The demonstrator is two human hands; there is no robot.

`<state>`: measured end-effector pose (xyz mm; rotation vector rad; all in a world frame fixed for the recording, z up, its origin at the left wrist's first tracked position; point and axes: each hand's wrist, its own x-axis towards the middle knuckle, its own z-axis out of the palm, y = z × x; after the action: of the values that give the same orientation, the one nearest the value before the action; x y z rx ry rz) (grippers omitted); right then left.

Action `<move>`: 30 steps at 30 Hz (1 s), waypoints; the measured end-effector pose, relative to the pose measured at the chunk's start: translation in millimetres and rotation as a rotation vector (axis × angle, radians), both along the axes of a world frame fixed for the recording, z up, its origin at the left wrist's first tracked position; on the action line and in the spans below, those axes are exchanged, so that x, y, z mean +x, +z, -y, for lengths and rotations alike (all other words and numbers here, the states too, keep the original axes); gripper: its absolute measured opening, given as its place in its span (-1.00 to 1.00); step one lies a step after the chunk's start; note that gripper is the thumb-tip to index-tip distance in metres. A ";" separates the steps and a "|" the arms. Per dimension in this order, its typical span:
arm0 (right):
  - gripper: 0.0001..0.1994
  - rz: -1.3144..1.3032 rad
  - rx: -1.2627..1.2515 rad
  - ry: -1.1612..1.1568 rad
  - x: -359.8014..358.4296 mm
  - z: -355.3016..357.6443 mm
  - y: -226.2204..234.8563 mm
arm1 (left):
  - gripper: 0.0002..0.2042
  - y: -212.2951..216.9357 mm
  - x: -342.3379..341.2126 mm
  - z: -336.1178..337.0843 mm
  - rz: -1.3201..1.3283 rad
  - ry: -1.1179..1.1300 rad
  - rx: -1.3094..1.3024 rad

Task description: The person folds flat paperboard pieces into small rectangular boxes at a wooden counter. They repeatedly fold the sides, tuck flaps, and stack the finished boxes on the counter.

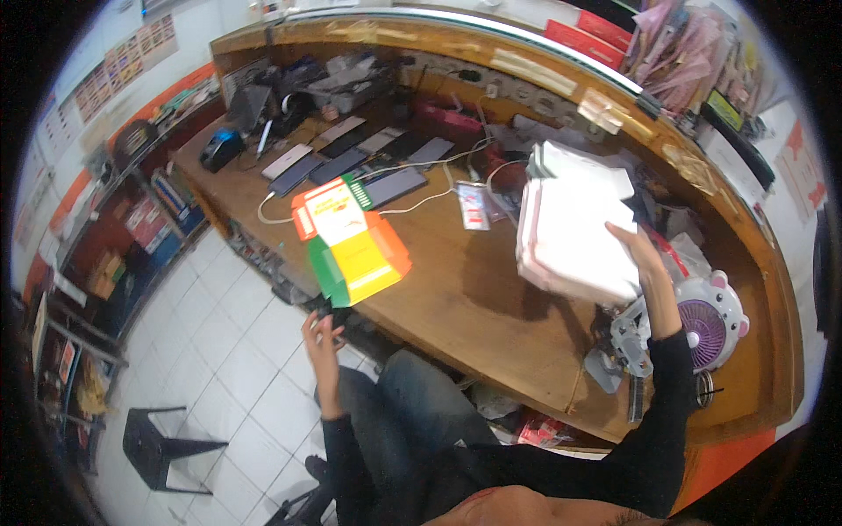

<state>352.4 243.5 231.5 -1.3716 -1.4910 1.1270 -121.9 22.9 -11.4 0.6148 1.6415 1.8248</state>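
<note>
Carton [355, 243], flat, orange, yellow (green-edged)

The person wears a black long-sleeved top, its sleeves reaching both wrists, and blue denim jeans on the legs.

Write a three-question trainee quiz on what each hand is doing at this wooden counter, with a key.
1. True or false: the right hand holds up the thick stack of white flat-folded cartons above the brown wooden counter.
2. Which thing is the left hand nearest to?
A. the black plastic stool
B. the orange, green and yellow flattened cardboard box
C. the round white and purple desk fan
3. Fill in: the flattened cardboard box juts over the counter's ____ edge, above the white tiled floor.

Key: 1 true. 2 B; the hand is just below it, and contact cannot be told. 3 front.
</note>
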 end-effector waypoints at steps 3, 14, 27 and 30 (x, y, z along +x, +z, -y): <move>-0.49 0.182 -0.058 0.017 -22.1 55.2 -23.6 | -0.50 -5.1 -5.7 -33.1 0.197 -0.091 0.025; -0.23 0.736 0.027 0.048 47.5 84.8 -128.3 | -0.80 14.6 -21.1 -77.5 0.028 -0.106 0.220; -0.45 -0.156 0.080 0.091 -212.2 162.0 -111.9 | -0.69 105.3 138.1 23.7 -1.707 -0.331 0.220; -0.48 -0.268 0.031 0.077 -198.9 148.8 -115.6 | -0.66 123.2 122.0 29.4 -1.280 -0.598 0.296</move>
<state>153.5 94.7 115.8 -1.1007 -1.3693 1.2758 0.1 -6.5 111.8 2.4412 1.5014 1.1853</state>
